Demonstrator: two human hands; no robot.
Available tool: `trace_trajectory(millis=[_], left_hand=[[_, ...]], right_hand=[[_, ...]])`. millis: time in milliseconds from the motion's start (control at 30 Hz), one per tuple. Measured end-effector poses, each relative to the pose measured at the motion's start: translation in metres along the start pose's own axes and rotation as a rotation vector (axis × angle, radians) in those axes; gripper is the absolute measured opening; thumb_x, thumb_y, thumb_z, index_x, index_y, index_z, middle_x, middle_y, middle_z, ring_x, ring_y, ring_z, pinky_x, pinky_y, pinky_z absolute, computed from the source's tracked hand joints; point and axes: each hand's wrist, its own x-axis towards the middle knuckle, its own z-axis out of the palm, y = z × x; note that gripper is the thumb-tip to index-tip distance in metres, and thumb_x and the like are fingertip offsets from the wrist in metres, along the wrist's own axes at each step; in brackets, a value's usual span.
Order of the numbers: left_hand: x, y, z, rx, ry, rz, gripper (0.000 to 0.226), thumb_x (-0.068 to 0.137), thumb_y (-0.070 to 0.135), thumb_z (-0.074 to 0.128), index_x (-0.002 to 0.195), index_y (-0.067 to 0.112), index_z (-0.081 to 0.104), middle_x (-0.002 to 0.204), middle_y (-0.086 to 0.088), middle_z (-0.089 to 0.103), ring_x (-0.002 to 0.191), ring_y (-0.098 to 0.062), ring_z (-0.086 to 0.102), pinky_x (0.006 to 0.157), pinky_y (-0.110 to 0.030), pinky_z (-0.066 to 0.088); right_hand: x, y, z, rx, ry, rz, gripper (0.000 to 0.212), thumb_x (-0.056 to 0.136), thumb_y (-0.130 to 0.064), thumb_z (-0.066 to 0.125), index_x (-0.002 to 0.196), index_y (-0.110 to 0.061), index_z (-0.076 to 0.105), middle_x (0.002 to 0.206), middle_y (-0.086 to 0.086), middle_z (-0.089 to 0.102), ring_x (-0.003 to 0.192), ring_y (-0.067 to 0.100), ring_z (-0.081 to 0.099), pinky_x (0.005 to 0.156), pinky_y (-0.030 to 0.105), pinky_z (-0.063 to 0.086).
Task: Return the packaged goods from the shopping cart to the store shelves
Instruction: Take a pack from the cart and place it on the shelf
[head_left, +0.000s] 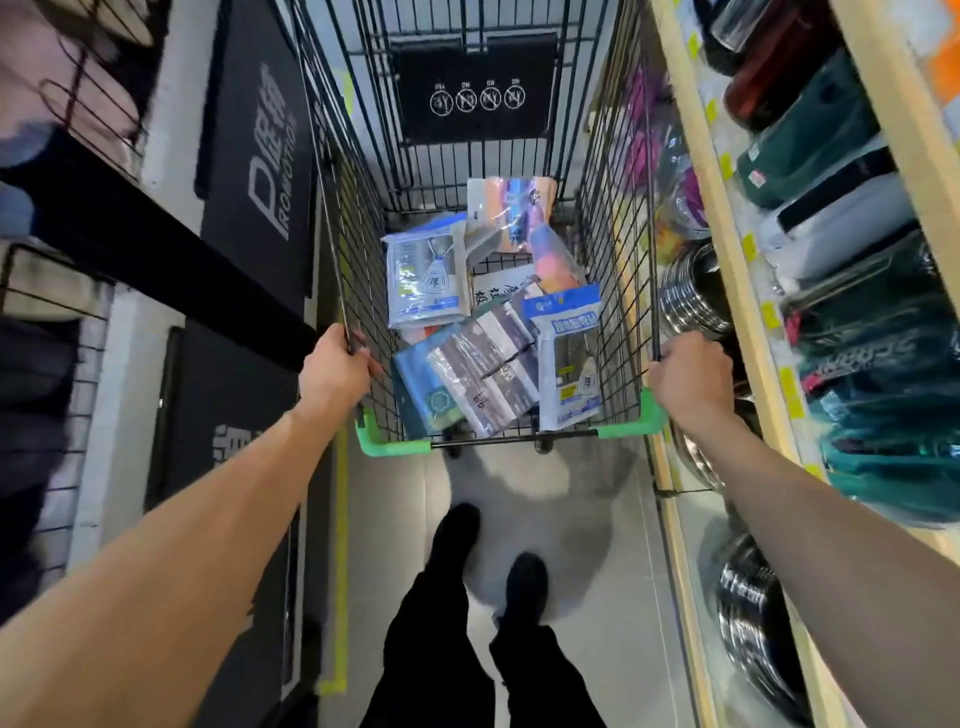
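**Both Hands on the Cart**

While the head camera looked down, the left hand (335, 370) gripped the top wire of the shopping cart (358, 260) at its near left corner, with its fingers (370, 358) curled round the wire. The right hand (685, 376) gripped the top wire at the near right corner in the same way, fingers clenched round it. A green handle bar (397, 447) ran across the near end of the cart, just below both hands.

Down in the cart lay the packaged goods in a loose pile. A blue and white pack (566, 358) leaned against the right wall, close to the right hand. A flat clear pack (483, 369) lay beside it, partly over a dark blue pack (421, 400). Another blue and white pack (426, 275) lay farther along on the left. A bright orange and purple pack (511, 208) sat at the far end.

The store shelves (727, 249) stood just to the right of the cart, full of dark bags and shiny metal bowls (693, 291). Two black shoes (457, 530) stood on the grey floor (597, 571) behind the cart.
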Motion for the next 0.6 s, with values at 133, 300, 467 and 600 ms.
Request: trace_trajectory(millis=[133, 300, 467, 600], left_hand=[[-0.027, -0.02, 0.005, -0.059, -0.007, 0.005, 0.02, 0.101, 0.03, 0.036, 0.095, 0.025, 0.054, 0.084, -0.004, 0.074, 0.076, -0.029, 0.067, 0.079, -0.047, 0.059], [-0.088, -0.052, 0.016, -0.025, 0.02, 0.016, 0.02, 0.104, 0.029, 0.036, 0.105, 0.021, 0.054, 0.081, 0.002, 0.071, 0.079, -0.024, 0.067, 0.077, -0.041, 0.055], [-0.149, -0.097, 0.02, -0.046, 0.007, 0.026, 0.017, 0.104, 0.028, 0.038, 0.104, 0.022, 0.054, 0.076, 0.009, 0.071, 0.058, -0.022, 0.059, 0.067, -0.044, 0.059], [-0.201, -0.143, 0.019, -0.094, -0.009, 0.024, 0.017, 0.103, 0.028, 0.039, 0.105, 0.025, 0.056, 0.075, 0.008, 0.073, 0.067, -0.026, 0.065, 0.066, -0.052, 0.06]], right_hand=[[-0.022, 0.018, -0.001, -0.073, -0.051, -0.023, 0.017, 0.087, -0.012, 0.072, 0.075, -0.002, 0.065, 0.069, 0.011, 0.062, 0.073, 0.028, 0.063, 0.061, 0.029, 0.046], [-0.063, 0.055, 0.006, -0.084, -0.106, -0.009, 0.032, 0.087, -0.01, 0.072, 0.063, -0.008, 0.051, 0.056, 0.001, 0.047, 0.055, 0.018, 0.05, 0.043, 0.02, 0.027], [-0.125, 0.089, 0.013, -0.079, -0.131, 0.02, 0.029, 0.087, -0.01, 0.073, 0.063, -0.008, 0.056, 0.056, 0.001, 0.051, 0.051, 0.014, 0.049, 0.043, 0.02, 0.028], [-0.184, 0.118, 0.024, -0.111, -0.182, 0.06, 0.022, 0.086, -0.013, 0.074, 0.075, -0.002, 0.059, 0.076, 0.008, 0.061, 0.063, 0.018, 0.053, 0.055, 0.023, 0.041]])
